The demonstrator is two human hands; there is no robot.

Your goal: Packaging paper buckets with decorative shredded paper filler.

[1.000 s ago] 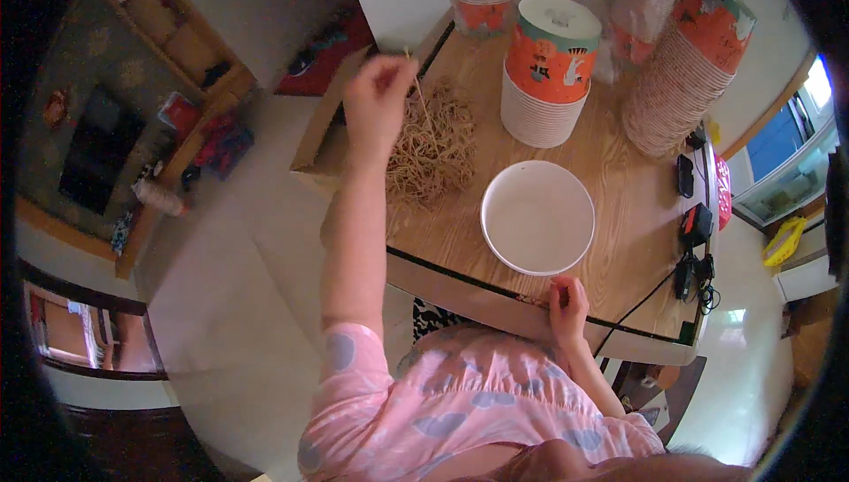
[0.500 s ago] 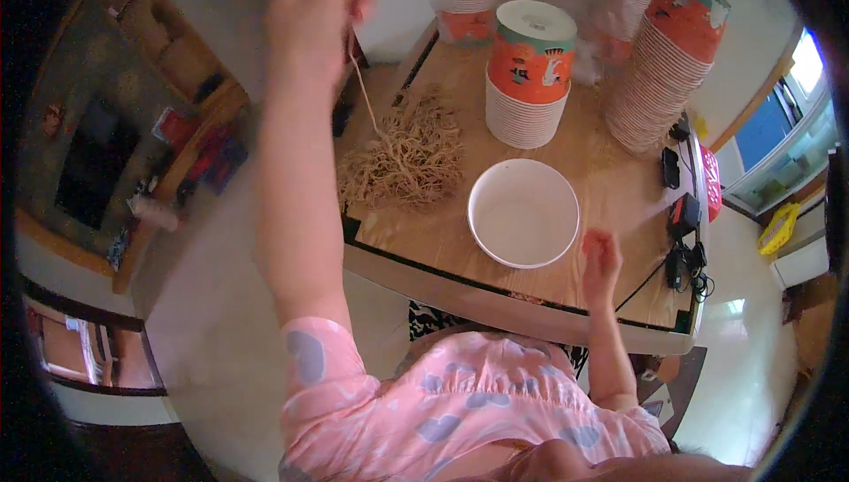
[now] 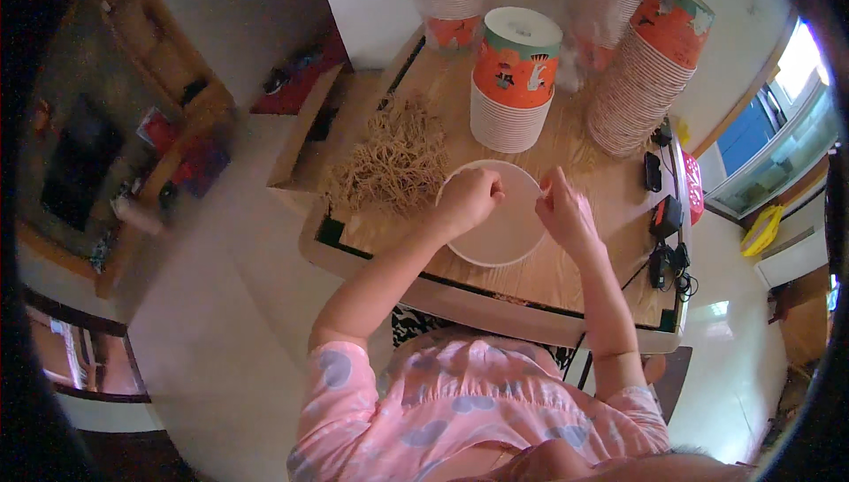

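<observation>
A wide white paper tub (image 3: 500, 248) stands upright near the table's front edge, its open mouth facing up. Above its left side is my left hand (image 3: 476, 197), fingers curled closed. Over the right rim, a short gap away, my right hand (image 3: 567, 210) is also closed, thumb and fingers pinched together. Whatever the fingers hold is too fine or hidden to make out. To the left of the tub lies a tangled heap of thin tan strands (image 3: 389, 159), close to my left forearm.
Behind the tub stands an upside-down stack of orange-and-green paper tubs (image 3: 516, 84). A tall leaning stack (image 3: 641, 75) rises at the back right, and a wrapped stack (image 3: 453, 4) at the back left. Black adapters with cables (image 3: 668, 252) lie along the right table edge.
My left hand has come down from high at the upper left, where it drew a strand up from the heap, to the tub. My right hand has moved up and left to the tub's rim.
</observation>
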